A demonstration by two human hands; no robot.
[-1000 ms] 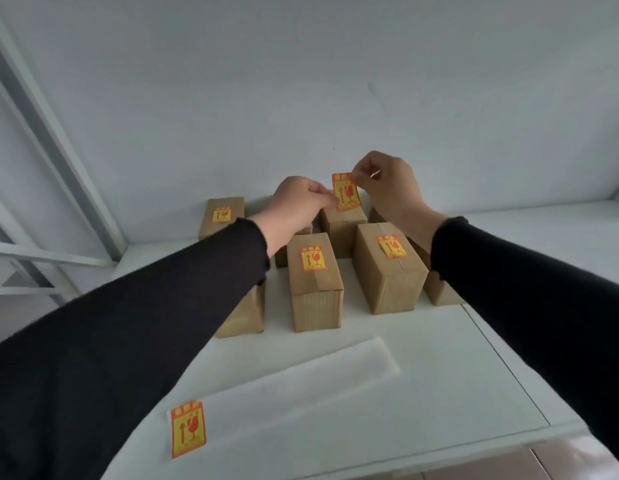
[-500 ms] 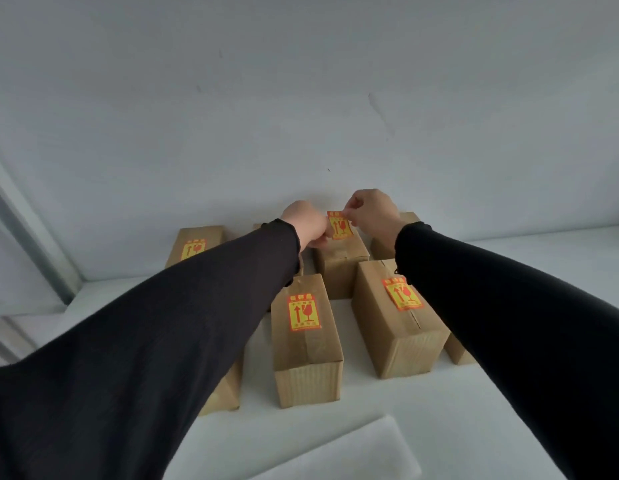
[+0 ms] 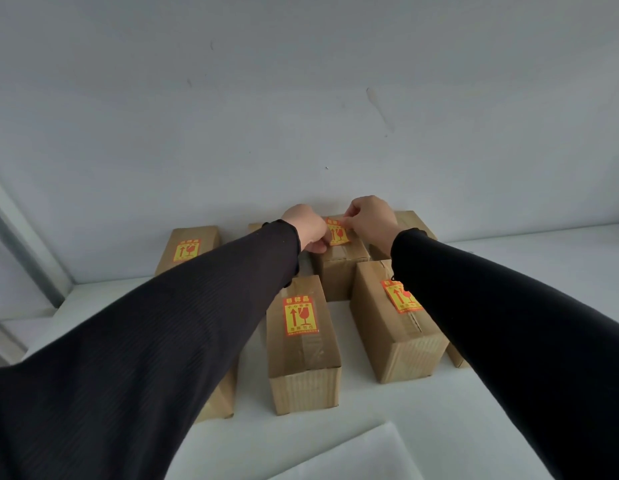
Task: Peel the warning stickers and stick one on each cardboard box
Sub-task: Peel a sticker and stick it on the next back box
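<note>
Head view has us reaching with both black-sleeved arms to the back row of small brown cardboard boxes on the white table (image 3: 474, 427). Our left hand (image 3: 306, 228) and right hand (image 3: 372, 220) each pinch an edge of one orange-and-yellow warning sticker (image 3: 337, 232), holding it at the top of the middle rear cardboard box (image 3: 341, 271); whether it is already pressed flat or only touching we cannot tell. By our judgement the task is well past halfway: the front middle box (image 3: 302, 344) carries a sticker, so does the front right box (image 3: 396, 323), and the rear left box (image 3: 188, 249) as well. What seems left is smoothing this one down and labelling the remaining boxes. Much is hidden, though. Our left sleeve covers most of the front left box (image 3: 219, 400), so its top cannot be read. Our right hand and sleeve hide much of the rear right box (image 3: 410, 221), and only a corner shows of another box (image 3: 457, 356) beyond the right sleeve. A white backing sheet (image 3: 363, 455) is cut off at the bottom edge, and no spare stickers are visible on the part we see.
</note>
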